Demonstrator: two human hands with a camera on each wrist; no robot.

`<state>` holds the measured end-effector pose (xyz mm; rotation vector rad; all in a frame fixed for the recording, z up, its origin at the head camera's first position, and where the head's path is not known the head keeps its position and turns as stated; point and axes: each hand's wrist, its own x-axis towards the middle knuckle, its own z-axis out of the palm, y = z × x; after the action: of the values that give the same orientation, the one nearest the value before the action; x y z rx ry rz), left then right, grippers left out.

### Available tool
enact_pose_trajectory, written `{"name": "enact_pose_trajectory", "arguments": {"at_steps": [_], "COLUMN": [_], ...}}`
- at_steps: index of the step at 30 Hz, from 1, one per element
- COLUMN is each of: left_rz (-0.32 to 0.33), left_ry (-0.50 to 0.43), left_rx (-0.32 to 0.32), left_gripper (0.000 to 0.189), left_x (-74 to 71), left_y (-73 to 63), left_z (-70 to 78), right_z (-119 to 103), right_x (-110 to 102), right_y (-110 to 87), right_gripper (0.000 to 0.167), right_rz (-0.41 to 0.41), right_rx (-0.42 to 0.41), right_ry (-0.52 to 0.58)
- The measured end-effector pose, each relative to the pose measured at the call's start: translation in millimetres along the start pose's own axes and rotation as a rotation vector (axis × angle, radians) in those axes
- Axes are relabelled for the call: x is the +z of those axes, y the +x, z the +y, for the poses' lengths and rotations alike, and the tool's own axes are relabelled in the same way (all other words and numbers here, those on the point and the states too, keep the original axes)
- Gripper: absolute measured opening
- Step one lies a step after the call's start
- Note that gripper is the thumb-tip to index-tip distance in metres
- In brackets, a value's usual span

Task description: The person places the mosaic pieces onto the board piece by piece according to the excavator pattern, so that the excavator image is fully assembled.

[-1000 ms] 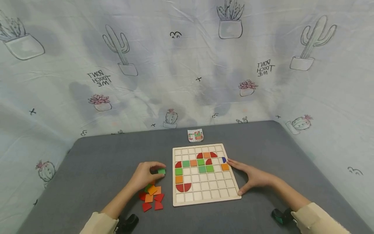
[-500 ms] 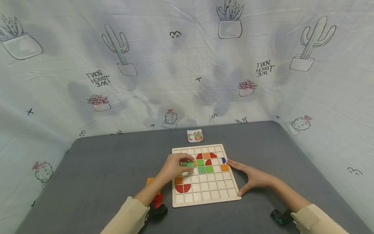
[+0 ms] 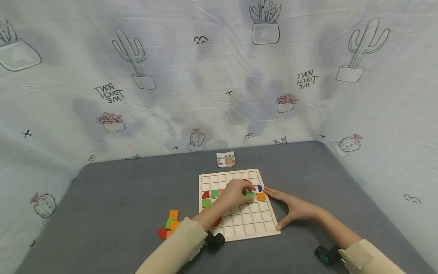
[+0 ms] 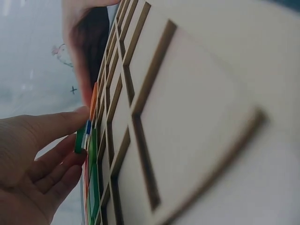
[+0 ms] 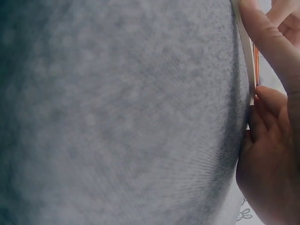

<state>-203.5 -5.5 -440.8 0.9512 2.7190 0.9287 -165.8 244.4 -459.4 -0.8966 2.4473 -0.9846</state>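
Observation:
My left hand (image 3: 233, 195) pinches a green square tile (image 3: 250, 196) between thumb and fingers, above the right part of the wooden grid board (image 3: 239, 230). In the left wrist view, this tile (image 4: 80, 141) is held on edge close to the board's surface. My right hand (image 3: 295, 207) rests along the board's right side, thumb at the near corner and straight fingers farther up the edge. On the board sit an orange square (image 3: 261, 196), a small blue piece (image 3: 259, 188), green squares (image 3: 206, 203) and red curved pieces (image 3: 205, 195). The left hand and forearm hide several other pieces.
Loose orange, green and red tiles (image 3: 173, 214) lie left of the board, partly behind my left sleeve. A small printed pattern card (image 3: 226, 160) lies beyond the board's far edge. Printed cloth (image 3: 219, 114) surrounds the grey table (image 3: 119, 213).
With the green tile pinched, my left hand has moved right from beside the loose pile, across the board to its right part. My right hand has stayed at the board's edge.

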Motion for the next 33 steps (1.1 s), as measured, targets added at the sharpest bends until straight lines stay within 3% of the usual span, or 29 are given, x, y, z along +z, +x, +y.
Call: {"name": "enact_pose_trajectory", "arguments": {"at_steps": [6, 13, 21, 26, 33], "left_rz": [-0.024, -0.018, -0.035, -0.066, -0.102], "left_ry": [0.041, -0.005, 0.034, -0.116, -0.347], "left_rx": [0.012, -0.016, -0.009, -0.021, -0.024], "left_gripper": [0.026, 0.016, 0.023, 0.03, 0.035], "left_x": [4.9, 5.4, 4.5, -3.9, -30.1], "left_y": [9.0, 10.3, 9.4, 3.3, -15.2], "left_z": [1.2, 2.3, 2.8, -0.1, 4.3], "right_z": [0, -1, -1, 0, -2], "right_x": [0, -1, 0, 1, 0], "right_y": [0.8, 1.2, 1.5, 2.0, 2.1], "right_gripper": [0.11, 0.11, 0.11, 0.11, 0.109], "right_rz": [0.006, 0.008, 0.003, 0.002, -0.006], "right_rx": [-0.006, -0.002, -0.004, -0.008, -0.003], "right_ry": [-0.001, 0.007, 0.017, 0.015, 0.026]}}
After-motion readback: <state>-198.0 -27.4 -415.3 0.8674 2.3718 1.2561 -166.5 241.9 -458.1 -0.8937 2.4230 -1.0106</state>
